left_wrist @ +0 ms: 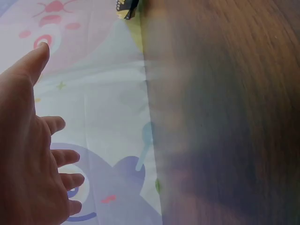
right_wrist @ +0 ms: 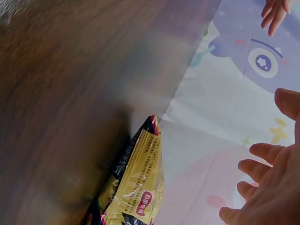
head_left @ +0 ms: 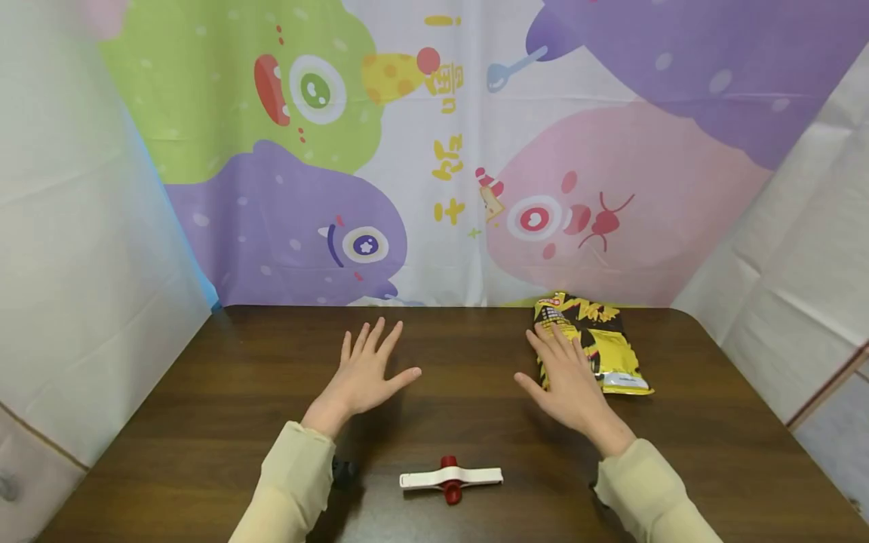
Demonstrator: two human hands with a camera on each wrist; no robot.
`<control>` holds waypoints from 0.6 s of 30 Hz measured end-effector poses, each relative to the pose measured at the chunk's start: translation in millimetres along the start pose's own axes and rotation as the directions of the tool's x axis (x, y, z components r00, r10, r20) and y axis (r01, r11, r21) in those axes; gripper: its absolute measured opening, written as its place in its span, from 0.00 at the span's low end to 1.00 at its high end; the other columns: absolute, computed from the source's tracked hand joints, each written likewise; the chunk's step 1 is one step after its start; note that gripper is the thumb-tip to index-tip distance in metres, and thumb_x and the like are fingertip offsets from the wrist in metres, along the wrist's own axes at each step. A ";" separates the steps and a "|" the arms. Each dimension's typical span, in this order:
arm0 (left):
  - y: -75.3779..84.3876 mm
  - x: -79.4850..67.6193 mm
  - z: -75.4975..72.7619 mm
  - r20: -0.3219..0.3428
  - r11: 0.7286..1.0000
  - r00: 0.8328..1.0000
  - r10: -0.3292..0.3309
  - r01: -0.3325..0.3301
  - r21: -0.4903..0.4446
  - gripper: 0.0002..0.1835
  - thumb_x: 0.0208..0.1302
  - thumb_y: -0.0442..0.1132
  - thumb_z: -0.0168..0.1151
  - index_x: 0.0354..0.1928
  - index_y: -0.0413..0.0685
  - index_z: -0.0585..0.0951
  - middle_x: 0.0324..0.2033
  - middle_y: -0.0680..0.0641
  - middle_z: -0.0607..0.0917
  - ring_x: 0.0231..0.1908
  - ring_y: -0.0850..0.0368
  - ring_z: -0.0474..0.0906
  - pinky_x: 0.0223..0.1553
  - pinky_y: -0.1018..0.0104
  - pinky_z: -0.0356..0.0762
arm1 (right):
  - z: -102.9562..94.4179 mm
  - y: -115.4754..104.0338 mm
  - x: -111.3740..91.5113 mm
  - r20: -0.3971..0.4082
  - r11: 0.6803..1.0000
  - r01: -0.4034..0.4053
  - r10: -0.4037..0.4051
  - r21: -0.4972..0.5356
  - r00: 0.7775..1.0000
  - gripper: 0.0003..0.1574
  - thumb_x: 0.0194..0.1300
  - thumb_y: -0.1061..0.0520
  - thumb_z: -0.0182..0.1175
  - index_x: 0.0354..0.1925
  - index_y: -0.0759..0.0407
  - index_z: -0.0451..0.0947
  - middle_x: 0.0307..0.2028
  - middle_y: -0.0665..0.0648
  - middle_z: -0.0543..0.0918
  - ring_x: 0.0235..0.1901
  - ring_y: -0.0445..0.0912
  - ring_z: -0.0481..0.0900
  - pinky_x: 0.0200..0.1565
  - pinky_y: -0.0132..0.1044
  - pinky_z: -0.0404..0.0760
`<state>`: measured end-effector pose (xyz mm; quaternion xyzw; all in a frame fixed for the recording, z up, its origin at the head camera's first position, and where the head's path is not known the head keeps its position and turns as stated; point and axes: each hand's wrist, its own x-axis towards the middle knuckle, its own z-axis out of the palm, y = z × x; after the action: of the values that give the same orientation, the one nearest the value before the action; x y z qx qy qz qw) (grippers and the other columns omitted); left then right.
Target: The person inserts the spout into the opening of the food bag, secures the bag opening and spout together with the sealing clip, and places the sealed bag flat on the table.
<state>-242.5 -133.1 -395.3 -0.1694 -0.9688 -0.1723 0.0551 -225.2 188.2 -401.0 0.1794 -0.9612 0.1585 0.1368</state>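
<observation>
My left hand is held above the table with its fingers straight and spread, holding nothing. My right hand also has spread fingers and holds nothing. In the head view it overlaps a yellow and black snack bag. The right wrist view shows a gap between that hand and the bag. Between the forearms, near the table's front, lies a white strip-like object with a red piece across its middle. Neither hand touches it, and its exact kind I cannot tell.
The dark wooden table meets a cartoon-printed curtain along its back edge. White sheets hang at both sides. A small dark object shows beside the left sleeve, partly hidden.
</observation>
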 end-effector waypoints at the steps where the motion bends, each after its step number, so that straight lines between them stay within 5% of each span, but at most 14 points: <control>1: 0.0 -0.3 0.0 0.004 1.000 1.000 0.000 0.000 -0.005 0.45 0.56 0.71 0.44 0.70 0.58 0.46 0.70 0.41 0.46 0.68 0.39 0.38 0.63 0.40 0.30 | -0.2 -0.6 -0.3 0.002 1.000 0.000 0.000 0.003 1.000 0.45 0.62 0.36 0.50 0.67 0.59 0.55 0.68 0.60 0.55 0.69 0.57 0.43 0.63 0.61 0.42; 18: 6.1 -9.8 0.6 0.065 0.999 0.998 0.023 -0.025 0.021 0.46 0.55 0.72 0.43 0.70 0.58 0.48 0.70 0.41 0.47 0.69 0.41 0.36 0.64 0.41 0.32 | 0.8 -9.2 -13.2 0.003 0.999 0.031 -0.031 0.020 1.000 0.44 0.61 0.37 0.52 0.67 0.59 0.55 0.67 0.60 0.57 0.68 0.56 0.48 0.63 0.58 0.44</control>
<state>-231.2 -130.5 -395.6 -0.1858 -0.9698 -0.1557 0.0278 -210.0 183.8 -403.6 0.1961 -0.9569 0.1657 0.1356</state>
